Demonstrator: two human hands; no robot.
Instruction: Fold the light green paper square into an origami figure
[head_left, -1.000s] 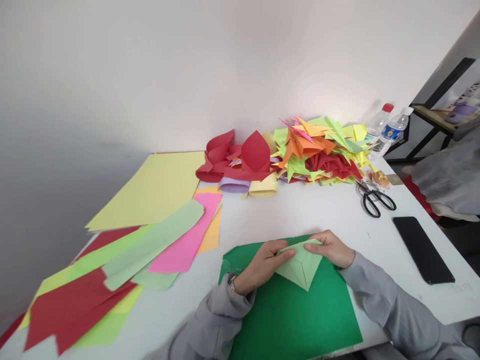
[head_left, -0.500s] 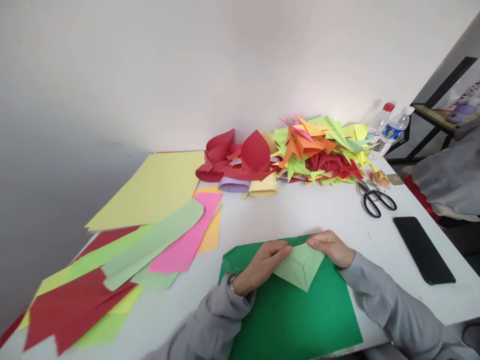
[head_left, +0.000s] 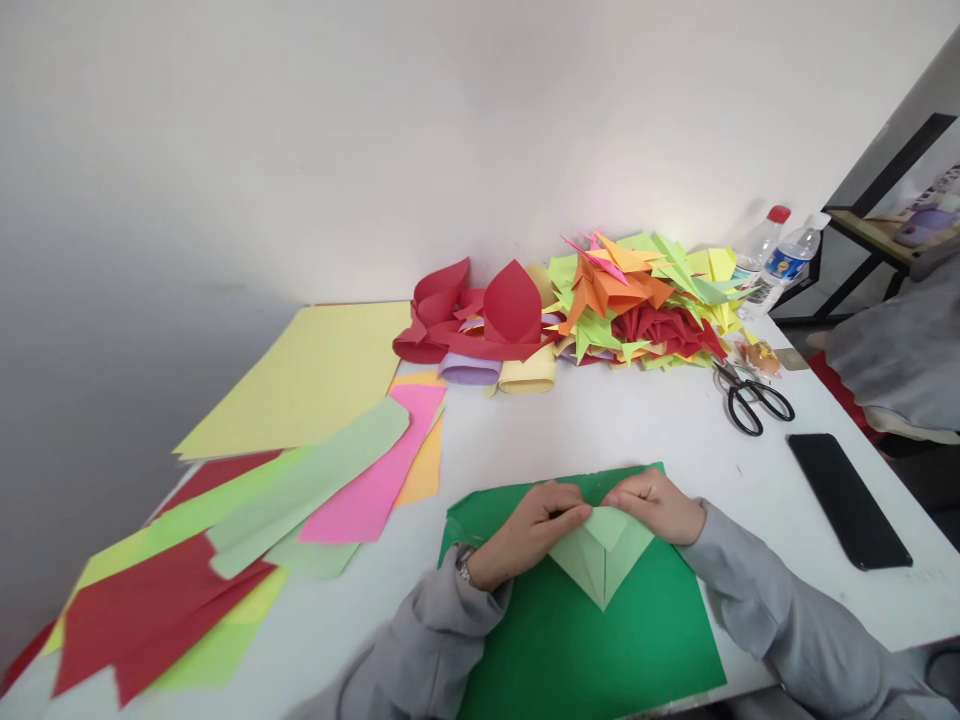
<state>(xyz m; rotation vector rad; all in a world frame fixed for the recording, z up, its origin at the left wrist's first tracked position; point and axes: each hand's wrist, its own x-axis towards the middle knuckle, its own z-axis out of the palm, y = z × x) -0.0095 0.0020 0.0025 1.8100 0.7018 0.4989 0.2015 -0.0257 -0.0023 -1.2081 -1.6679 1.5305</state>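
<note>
A pale green folded paper (head_left: 606, 562) lies over a dark green sheet (head_left: 592, 660), one corner pointing toward me and a crease running down its middle. My left hand (head_left: 541, 528) is closed on its upper left edge, thumb and fingers pinching the paper. On the upper right edge my right hand (head_left: 660, 505) pinches it too, the fingertips of both hands close together. A small flap shows folded down between the thumbs. The paper's far edge is partly hidden by my fingers.
Coloured paper strips (head_left: 315, 490) and a pale yellow stack (head_left: 300, 375) lie left. Behind are red paper shapes (head_left: 512, 305) and a pile of folded paper (head_left: 637, 300). Scissors (head_left: 752, 395), a black phone (head_left: 849, 500) and bottles (head_left: 787, 255) are right. Another person's grey sleeve (head_left: 900, 340) shows far right.
The paper has shifted slightly toward me, and its top flap now shows folded down. My right hand has moved a little left and down, closer to my left hand.
</note>
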